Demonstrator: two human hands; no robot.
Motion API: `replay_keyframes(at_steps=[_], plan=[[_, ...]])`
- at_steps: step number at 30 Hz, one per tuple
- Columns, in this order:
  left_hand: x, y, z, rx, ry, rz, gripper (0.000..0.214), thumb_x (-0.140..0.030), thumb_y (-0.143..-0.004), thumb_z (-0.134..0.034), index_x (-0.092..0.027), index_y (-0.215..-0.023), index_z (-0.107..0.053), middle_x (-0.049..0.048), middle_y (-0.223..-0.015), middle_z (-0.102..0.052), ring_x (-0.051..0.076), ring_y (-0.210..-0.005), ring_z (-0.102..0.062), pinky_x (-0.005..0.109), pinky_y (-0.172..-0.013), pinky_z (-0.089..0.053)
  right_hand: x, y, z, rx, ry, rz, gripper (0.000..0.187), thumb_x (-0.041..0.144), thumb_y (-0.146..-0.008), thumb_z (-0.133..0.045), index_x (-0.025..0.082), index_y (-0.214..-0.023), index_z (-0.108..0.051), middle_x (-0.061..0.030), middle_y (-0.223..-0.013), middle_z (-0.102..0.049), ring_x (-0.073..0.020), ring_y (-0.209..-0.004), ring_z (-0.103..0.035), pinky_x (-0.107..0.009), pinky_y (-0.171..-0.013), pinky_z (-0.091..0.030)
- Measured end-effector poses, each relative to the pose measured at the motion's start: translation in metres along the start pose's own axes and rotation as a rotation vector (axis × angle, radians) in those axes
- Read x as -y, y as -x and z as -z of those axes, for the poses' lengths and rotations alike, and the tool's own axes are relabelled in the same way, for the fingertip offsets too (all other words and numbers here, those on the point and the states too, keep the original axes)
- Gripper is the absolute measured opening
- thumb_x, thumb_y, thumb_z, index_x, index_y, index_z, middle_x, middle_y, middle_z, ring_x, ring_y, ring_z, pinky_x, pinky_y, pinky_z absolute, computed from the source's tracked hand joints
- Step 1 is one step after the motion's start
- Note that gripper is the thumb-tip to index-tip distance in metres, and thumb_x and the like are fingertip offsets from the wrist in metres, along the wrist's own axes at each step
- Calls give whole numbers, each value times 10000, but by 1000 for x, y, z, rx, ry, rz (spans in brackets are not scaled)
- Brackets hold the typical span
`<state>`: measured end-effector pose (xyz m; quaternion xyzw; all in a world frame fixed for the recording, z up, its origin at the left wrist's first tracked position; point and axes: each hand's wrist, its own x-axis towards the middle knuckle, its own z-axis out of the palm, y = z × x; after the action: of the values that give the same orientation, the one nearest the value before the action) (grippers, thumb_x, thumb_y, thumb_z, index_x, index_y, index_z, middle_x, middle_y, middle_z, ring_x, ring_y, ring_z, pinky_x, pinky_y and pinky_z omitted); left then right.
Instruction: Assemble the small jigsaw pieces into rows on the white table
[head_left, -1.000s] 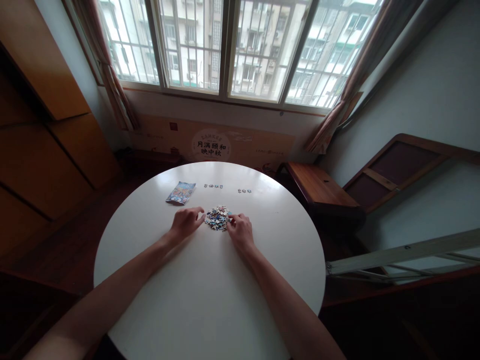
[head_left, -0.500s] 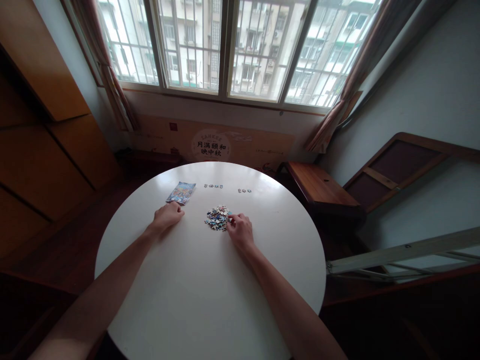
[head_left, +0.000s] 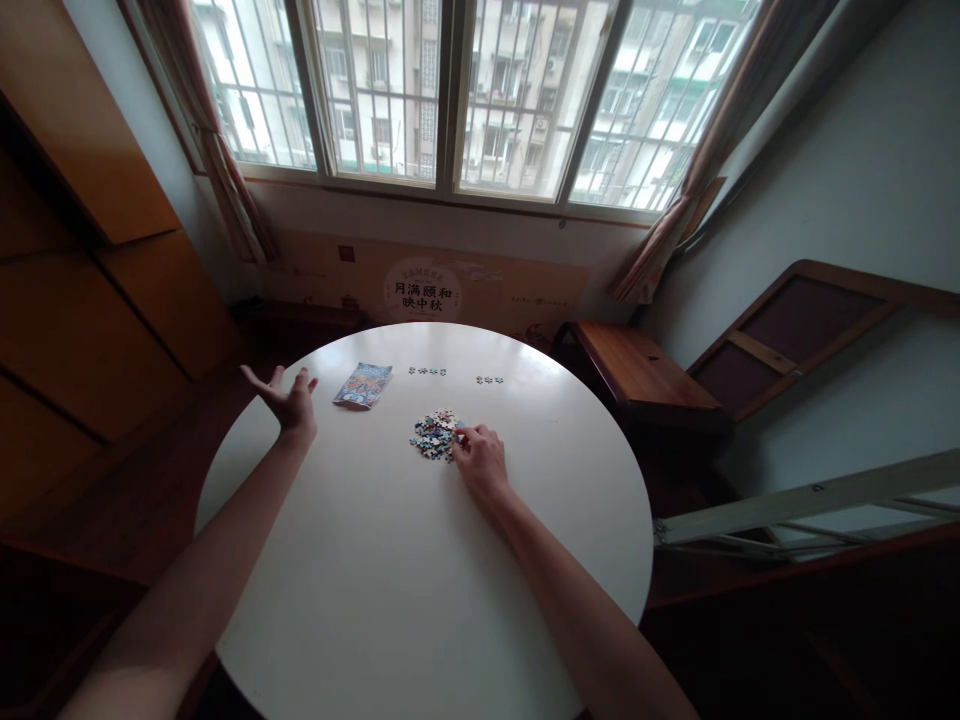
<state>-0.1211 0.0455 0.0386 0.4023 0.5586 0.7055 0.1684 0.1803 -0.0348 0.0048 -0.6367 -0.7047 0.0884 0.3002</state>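
Your pile of puzzle pieces (head_left: 433,432) sits near the middle of the round white table (head_left: 420,570) – a loose heap, some faces pale, some printed blue. Right hand (head_left: 482,458) is at the heap's right edge, fingers curled in narrow, touching it as far as I can make out. Can't tell whether you've got a piece pinched there; the fingers hide it. Left hand (head_left: 294,404) is spread wide, fingers splayed, nothing visible in it. It's left of the patterned packet (head_left: 364,386), well apart from the pile; can't judge its height over the table.

Beyond the pile: a row of four pieces (head_left: 423,371), and right of it a row of three (head_left: 489,380), gap between. Both well apart from your hands.

On working the heap: I'd go in from the edge, fingertips low, and slide single pieces outward rather than dig into the middle. They look small and flat, so they'd likely lift easier once tipped up on one side. Overlapped ones may drag neighbours – part them first. Hold the right wrist off the heap so you don't smear it. Left would be more use nearer in, steadying the other side. Shine on the table looks strongest toward the far rim, so read printed faces closer in.
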Motion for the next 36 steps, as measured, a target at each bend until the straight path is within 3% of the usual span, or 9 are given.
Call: replay_keyframes(at_steps=[2, 5, 9, 13, 29, 36], plan=[[-3, 10, -9, 72, 47, 21, 441, -252, -817, -484, -145, -1244, -464, 120, -1054, -628, 134, -777, -653, 242, -636, -532, 0, 0, 0, 1, 0, -7, 238, 251, -811, -570, 240, -1030, -661, -55, -937, -602, -198, -886, -496, -280, -777, -323], [-9, 29, -20, 385, -47, -47, 313, -334, -780, -544, -89, -941, -653, 62, -705, -665, 122, -564, -616, 239, -557, -513, 0, 0, 1, 3, -2, -12, 247, 242, -806, -571, 234, -1036, -660, -54, -929, -607, -201, -885, -501, -285, -783, -327], [-16, 62, -27, 835, -247, -253, 296, -362, -788, -557, -113, -880, -687, 38, -632, -642, 114, -523, -560, 215, -501, -455, -2, -1, -1, -13, -28, -33, 234, 220, -810, -551, 202, -1011, -670, -71, -938, -606, -203, -893, -513, -287, -799, -345], [-16, 87, -31, 1082, -361, -426, 257, -332, -830, -524, -155, -897, -698, 31, -710, -660, 107, -590, -558, 208, -572, -434, -4, -2, -2, -40, -59, -49, 218, 194, -797, -543, 173, -961, -686, -80, -915, -596, -203, -888, -520, -288, -812, -367], [-5, 94, -33, 1112, -380, -401, 247, -287, -826, -506, -154, -897, -701, 29, -710, -654, 114, -605, -541, 209, -593, -414, -3, -2, 0, -51, -83, -46, 151, 186, -774, -567, 191, -885, -671, -60, -874, -597, -187, -868, -532, -276, -790, -378], [-7, 95, -33, 1111, -375, -411, 243, -285, -828, -509, -159, -910, -699, 31, -735, -656, 109, -605, -533, 203, -587, -414, -2, -2, 2, -31, -172, -33, 159, 173, -778, -543, 213, -898, -639, 4, -764, -646, -136, -701, -571, -252, -716, -402]])
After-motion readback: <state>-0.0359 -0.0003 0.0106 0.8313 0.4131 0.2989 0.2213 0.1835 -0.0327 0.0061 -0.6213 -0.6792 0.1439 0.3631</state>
